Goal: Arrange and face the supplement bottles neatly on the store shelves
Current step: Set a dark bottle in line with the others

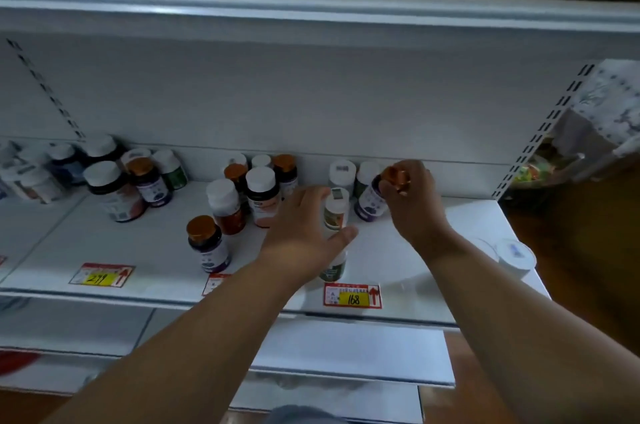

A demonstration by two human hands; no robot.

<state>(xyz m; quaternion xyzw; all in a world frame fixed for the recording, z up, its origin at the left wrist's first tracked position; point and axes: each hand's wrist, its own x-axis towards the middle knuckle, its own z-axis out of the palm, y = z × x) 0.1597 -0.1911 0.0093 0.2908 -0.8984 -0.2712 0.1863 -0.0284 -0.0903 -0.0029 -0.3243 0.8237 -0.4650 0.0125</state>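
The right hand [410, 195] pinches the copper cap of a purple-label bottle [371, 204] near the shelf's back right, fingers curled round it. The left hand [304, 226] curls loosely around a white-capped bottle [336, 212] just beside it; whether it truly grips is unclear. Both bottles stand on the white shelf [433, 250]. This looks like the facing step: next, each label likely needs turning toward the front edge, in line with its neighbours.

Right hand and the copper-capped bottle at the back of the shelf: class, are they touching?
Touching. The head view shows the right hand with its fingers curled round the cap of the copper-capped bottle, no gap between them.
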